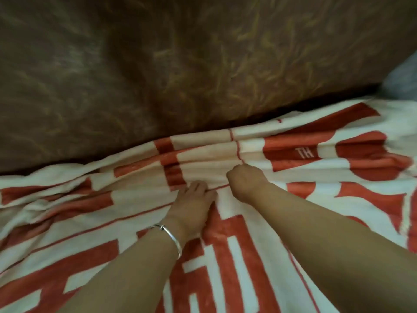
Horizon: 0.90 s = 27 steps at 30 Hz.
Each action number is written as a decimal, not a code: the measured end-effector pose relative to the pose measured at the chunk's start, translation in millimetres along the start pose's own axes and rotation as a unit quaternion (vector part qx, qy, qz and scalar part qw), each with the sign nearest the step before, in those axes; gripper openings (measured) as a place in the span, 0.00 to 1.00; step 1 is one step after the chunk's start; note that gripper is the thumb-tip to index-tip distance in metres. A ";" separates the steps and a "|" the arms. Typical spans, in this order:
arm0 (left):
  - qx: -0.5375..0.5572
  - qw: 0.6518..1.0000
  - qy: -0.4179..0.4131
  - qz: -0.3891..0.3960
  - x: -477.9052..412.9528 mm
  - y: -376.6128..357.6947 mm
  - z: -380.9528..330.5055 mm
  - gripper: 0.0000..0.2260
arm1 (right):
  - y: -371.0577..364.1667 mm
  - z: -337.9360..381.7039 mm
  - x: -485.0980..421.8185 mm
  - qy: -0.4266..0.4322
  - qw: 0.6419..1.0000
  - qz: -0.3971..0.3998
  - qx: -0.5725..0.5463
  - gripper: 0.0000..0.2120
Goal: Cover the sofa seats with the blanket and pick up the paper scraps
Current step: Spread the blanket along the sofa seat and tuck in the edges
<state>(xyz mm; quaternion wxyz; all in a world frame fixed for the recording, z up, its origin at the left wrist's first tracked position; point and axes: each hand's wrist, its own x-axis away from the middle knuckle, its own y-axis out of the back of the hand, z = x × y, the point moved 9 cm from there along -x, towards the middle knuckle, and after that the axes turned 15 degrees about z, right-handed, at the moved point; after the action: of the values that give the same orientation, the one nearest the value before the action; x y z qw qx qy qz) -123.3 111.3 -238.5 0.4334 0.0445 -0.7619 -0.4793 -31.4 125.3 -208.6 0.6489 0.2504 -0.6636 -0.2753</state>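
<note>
Nearest the viewer, below both grips, two bare forearms reach forward over the red-and-white blanket [225, 256], which lies spread across the sofa seat and hides it completely. A silver bracelet [171, 236] sits on the left wrist, close above the plush cloth.

The left grip [194, 199] lies on the blanket with its fingers fairly straight and together, pressing down and holding nothing. Just to its right and slightly beyond, the right grip [244, 180] is knuckles-up with its fingers curled under, clamped on a ridge of the blanket as far as the blur allows. The two are near each other but not touching.

Beyond both grips the cloth is gathered into several long folds [209, 152] running left to right along the foot of the brown backrest [158, 64]. Far right of the right grip, a pale blurred shape [404, 80] cannot be identified. No paper scraps are in view.

Assessment: the covering step is well advanced but unfinished, since the rear edge is bunched rather than flat.

Risks noted:
- Further pushing toward the backrest would likely deepen the folds rather than tuck them.
- A hard pull with the right grip could drag the spread cloth out of place.
- The bracelet may snag the pile.
- Any scraps lying on the seat could be trapped beneath the blanket and missed.
</note>
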 end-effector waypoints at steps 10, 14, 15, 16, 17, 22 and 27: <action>-0.012 1.000 0.021 0.007 -104.6 67.3 -141.6 0.18 | -23.0 -194.5 24.2 -0.015 0.999 0.016 -0.041 0.14; 0.048 0.998 0.035 -0.036 -138.6 91.6 -184.9 0.20 | -18.2 -260.8 33.4 -0.059 0.996 -0.027 -0.068 0.21; 0.056 0.997 0.049 -0.035 -146.8 93.7 -189.7 0.21 | -18.4 -277.1 33.3 -0.074 0.994 -0.034 -0.071 0.21; 0.063 0.995 0.066 -0.032 -154.0 95.6 -193.3 0.21 | -20.4 -292.1 32.4 -0.086 0.993 -0.036 -0.073 0.21; 0.064 0.994 0.083 -0.021 -160.9 96.4 -194.9 0.20 | -24.6 -304.8 30.0 -0.093 0.993 -0.032 -0.073 0.21; 0.038 0.988 0.149 -0.006 -183.4 112.0 -186.9 0.14 | -36.3 -332.2 15.6 -0.088 0.991 -0.044 -0.086 0.16; 0.087 0.975 0.193 -0.073 -194.3 124.5 -160.6 0.13 | -21.5 -350.8 1.9 -0.074 0.981 -0.110 -0.141 0.14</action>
<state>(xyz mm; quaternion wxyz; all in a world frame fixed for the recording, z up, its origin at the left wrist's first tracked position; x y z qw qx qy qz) 153.4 160.9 -236.3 0.5306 0.2296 -0.6974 -0.4235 318.4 94.2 -220.0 0.5928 0.2066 -0.6328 -0.4533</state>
